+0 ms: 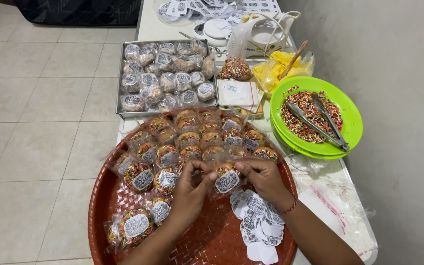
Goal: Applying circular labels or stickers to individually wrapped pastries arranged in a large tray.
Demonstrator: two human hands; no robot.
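Both my hands meet over a round red woven tray (109, 206). My left hand (190, 189) and my right hand (263, 176) together pinch a clear-wrapped sprinkle-covered doughnut (226, 177) that bears a white label. Several more wrapped, labelled doughnuts (172, 147) lie in rows on the tray's far half and left side. Under my right wrist sits a heap of white label stickers (258, 225).
A metal baking tray (122, 112) of wrapped pale pastries stands behind the red tray. To the right, stacked green plates (352, 115) hold coloured sprinkles and metal tongs (320, 125). A white hand mixer (256, 32), bagged sprinkles and loose plastic bags (334, 196) crowd the narrow table by the wall.
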